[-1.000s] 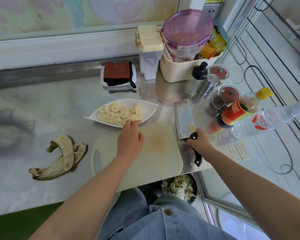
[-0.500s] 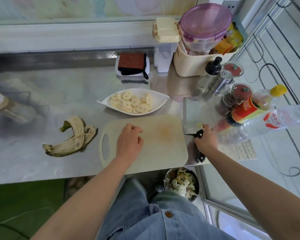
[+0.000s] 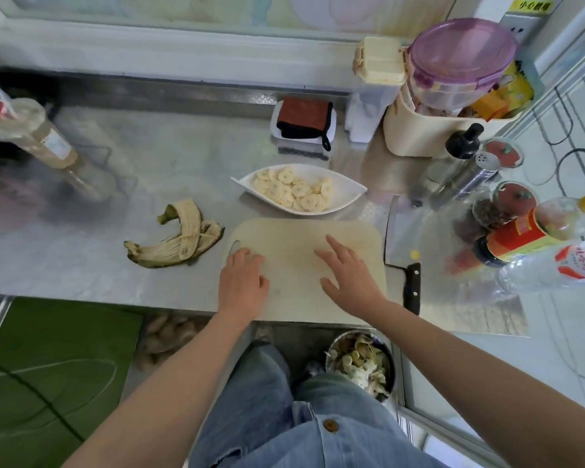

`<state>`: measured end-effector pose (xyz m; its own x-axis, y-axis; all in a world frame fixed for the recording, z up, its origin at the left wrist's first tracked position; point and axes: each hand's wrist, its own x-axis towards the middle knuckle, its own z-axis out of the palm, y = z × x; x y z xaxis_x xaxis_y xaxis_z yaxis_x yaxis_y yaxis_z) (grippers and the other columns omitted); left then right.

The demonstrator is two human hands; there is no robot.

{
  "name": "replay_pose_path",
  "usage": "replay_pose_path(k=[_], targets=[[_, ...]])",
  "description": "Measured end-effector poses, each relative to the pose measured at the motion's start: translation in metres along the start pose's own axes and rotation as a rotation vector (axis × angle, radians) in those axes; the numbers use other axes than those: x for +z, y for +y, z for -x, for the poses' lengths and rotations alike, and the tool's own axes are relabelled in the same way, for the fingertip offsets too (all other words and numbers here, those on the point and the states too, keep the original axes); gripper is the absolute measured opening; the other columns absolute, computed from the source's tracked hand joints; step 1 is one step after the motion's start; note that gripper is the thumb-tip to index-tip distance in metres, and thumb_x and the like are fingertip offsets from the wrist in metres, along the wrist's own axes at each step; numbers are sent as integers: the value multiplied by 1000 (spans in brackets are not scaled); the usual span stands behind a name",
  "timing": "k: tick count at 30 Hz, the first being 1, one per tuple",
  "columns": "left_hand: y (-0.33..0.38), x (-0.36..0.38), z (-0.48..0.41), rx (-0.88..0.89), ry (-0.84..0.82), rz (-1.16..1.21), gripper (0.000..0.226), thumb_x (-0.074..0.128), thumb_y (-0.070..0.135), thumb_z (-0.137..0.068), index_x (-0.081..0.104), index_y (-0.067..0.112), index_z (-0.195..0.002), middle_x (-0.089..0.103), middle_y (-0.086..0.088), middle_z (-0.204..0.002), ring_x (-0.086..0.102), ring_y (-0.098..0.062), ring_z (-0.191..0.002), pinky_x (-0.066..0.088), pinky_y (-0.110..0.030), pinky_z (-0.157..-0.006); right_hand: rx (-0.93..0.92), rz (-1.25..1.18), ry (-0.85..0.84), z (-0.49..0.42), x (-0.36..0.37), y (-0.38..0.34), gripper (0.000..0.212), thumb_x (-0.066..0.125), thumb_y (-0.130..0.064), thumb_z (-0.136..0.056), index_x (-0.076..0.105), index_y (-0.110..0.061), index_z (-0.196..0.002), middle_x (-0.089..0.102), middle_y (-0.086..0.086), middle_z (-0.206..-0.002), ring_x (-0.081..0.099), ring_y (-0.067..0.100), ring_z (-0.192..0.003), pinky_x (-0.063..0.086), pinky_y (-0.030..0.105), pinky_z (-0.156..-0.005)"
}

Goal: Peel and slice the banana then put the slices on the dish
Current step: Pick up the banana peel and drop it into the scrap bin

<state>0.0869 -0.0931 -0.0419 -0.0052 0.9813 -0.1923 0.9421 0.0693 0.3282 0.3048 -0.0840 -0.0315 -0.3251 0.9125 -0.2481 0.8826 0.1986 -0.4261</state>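
Note:
Several banana slices point(image 3: 293, 191) lie in the white leaf-shaped dish point(image 3: 347, 194) just beyond the pale cutting board point(image 3: 294, 238). The empty banana peel point(image 3: 179, 238) lies on the steel counter to the board's left. A cleaver point(image 3: 401, 238) with a black handle rests on the counter at the board's right edge, nobody holding it. My left hand point(image 3: 242, 287) rests on the board's left part with fingers loosely bent, holding nothing. My right hand point(image 3: 350, 275) hovers over the board's right part, fingers spread and straight, empty.
Sauce bottles point(image 3: 527, 231), spice jars point(image 3: 507, 204) and shakers crowd the counter's right side. A cream tub point(image 3: 429, 133) with containers and a folded cloth point(image 3: 303, 121) stand at the back. A tilted plastic bottle point(image 3: 38, 136) is at far left. A scrap bowl point(image 3: 362, 364) sits below the counter edge.
My right hand let go of the cleaver's handle and moved left over the cutting board. My left hand slid toward the board's left end. The cleaver stays on the counter.

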Motion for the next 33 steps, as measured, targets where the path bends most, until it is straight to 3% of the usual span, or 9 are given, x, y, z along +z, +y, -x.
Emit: replay_pose_path(k=[3,7,12,19,23,26,29,33], targets=[[-15,-4,7,-5,56,18,35,51,19,-91,54,17,-126,44,-8,-134,40,-25,-123,36,-36,-101,7,136,-140,-3,12,-9,55,46,-31,-97,29,-23,-148,11,1,-161,19,24,-145,24,39,-113],[-42,-19,5,-61,194,56,22,55,16,-89,62,12,-109,55,-9,-112,50,-25,-102,42,-35,-83,77,185,-98,-11,10,-19,45,44,-32,-96,42,-25,-140,27,1,-156,34,24,-137,31,39,-107],[-77,-45,-16,-152,292,-47,26,56,16,-88,58,8,-113,55,-14,-109,49,-28,-99,43,-38,-81,130,174,-36,-28,4,-30,35,46,-25,-93,58,-20,-125,51,3,-133,53,26,-113,42,35,-95],[-109,-54,-55,-310,32,-232,47,47,43,-94,51,6,-123,52,-16,-123,50,-32,-111,41,-40,-90,327,181,-17,-52,-2,-52,33,41,-26,-94,54,-16,-123,56,7,-114,61,31,-92,50,36,-79],[-113,-55,-66,-313,-9,-274,55,59,49,-87,47,9,-124,51,-15,-123,50,-32,-112,40,-42,-90,432,198,-96,-67,-3,-62,34,41,-27,-94,49,-16,-125,50,9,-116,58,33,-97,47,36,-76],[-122,-56,-80,-351,-45,-211,62,69,56,-74,52,14,-116,61,-11,-111,57,-31,-104,39,-42,-87,490,206,-130,-77,-6,-67,35,42,-26,-93,47,-15,-126,49,10,-118,56,32,-104,40,33,-74],[-129,-61,-91,-304,-97,-227,43,66,56,-74,59,22,-100,66,-3,-93,63,-28,-90,38,-41,-85,531,226,-157,-84,-11,-70,34,42,-25,-93,46,-13,-124,50,11,-120,55,32,-108,37,32,-75],[-133,-76,-90,-73,-97,-263,28,65,41,-82,62,21,-101,66,-3,-95,62,-27,-90,42,-35,-79,546,199,-144,-90,-13,-79,32,44,-22,-91,46,-12,-121,49,10,-122,53,30,-110,39,32,-75]])
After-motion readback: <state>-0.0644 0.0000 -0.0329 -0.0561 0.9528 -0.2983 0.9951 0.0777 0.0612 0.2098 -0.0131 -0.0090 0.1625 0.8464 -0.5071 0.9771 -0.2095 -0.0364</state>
